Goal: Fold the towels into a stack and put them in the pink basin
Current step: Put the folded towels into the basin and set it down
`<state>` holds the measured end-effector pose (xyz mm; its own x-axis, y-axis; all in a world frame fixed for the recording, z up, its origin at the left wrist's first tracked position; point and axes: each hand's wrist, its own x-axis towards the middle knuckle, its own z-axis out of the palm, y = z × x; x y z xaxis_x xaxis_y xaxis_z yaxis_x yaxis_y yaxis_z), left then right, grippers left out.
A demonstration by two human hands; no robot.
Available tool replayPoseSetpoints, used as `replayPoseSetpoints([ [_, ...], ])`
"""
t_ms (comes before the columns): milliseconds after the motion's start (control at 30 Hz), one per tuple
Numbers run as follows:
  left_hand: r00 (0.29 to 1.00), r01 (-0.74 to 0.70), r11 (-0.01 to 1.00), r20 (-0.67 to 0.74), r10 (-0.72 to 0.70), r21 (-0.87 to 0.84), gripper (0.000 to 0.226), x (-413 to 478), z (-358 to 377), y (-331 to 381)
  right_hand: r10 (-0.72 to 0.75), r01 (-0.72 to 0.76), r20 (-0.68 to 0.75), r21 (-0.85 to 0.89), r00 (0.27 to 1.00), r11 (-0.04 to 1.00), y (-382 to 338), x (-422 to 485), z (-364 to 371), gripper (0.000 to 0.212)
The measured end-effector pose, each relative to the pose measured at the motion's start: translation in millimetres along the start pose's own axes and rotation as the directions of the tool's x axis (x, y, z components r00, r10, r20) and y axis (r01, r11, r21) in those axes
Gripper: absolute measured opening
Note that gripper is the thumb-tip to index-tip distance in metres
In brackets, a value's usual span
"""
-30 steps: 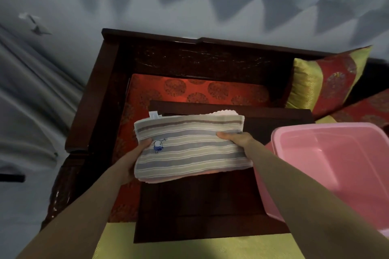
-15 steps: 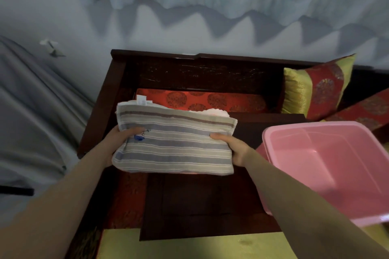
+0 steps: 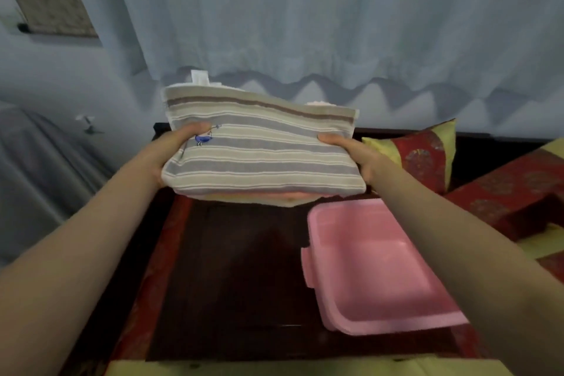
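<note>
Dark table near centre, with an empty pink basin at its right. The folded towel stack is held above the table, far-left of the basin, likely for carrying over. Left hand and right hand grip its ends, thumbs on top, keeping the layers together.

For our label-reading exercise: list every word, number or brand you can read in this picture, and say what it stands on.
No text can be read.
White tag on top of the towel stack: too blurred to tell whether it bears print.
Blue motif on the stack's striped front: a small picture, not letters.
</note>
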<state>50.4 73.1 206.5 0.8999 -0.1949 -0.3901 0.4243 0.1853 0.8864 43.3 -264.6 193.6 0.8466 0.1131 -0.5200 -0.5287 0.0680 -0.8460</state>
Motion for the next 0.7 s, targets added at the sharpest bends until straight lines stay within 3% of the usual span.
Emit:
replayPoseSetpoints([
  [100, 0.994, -0.015, 1.000, 0.107, 0.017, -0.019, 0.069, -10, 68, -5, -0.011, 0.010, -0.030, -0.038, 0.999, 0.999, -13, -39, -62, 0.041],
  [233, 0.983, 0.035, 0.995, 0.182, -0.017, -0.096, 0.085, -11, 153, -42, -0.034, 0.031, -0.055, -0.046, 0.998, 0.998, -14, -90, -147, 0.019],
  [333, 0.988, 0.084, 0.992, 0.141, -0.070, -0.094, 0.053, -5, 196, -84, 0.031, -0.038, -0.108, -0.066, 0.994, 0.997, 5, -112, -194, 0.023],
  [400, 0.987, 0.140, 0.986, 0.097, -0.131, -0.089, 0.028, -1, 219, -114, 0.097, -0.106, -0.115, -0.076, 0.989, 0.991, 23, -117, -220, 0.040],
  [500, 0.985, 0.175, 0.985, 0.009, -0.175, -0.010, 0.034, 5, 230, -157, 0.186, -0.199, -0.123, -0.095, 0.975, 0.976, 59, -110, -245, 0.077],
  [633, 0.980, 0.190, 0.962, -0.100, -0.174, 0.197, 0.031, 12, 240, -198, 0.288, -0.304, -0.142, -0.106, 0.947, 0.947, 106, -90, -261, 0.068],
  [700, 0.975, 0.200, 0.935, -0.150, -0.162, 0.292, 0.031, 17, 249, -214, 0.282, -0.304, -0.137, -0.184, 0.950, 0.935, 128, -78, -261, 0.074],
])
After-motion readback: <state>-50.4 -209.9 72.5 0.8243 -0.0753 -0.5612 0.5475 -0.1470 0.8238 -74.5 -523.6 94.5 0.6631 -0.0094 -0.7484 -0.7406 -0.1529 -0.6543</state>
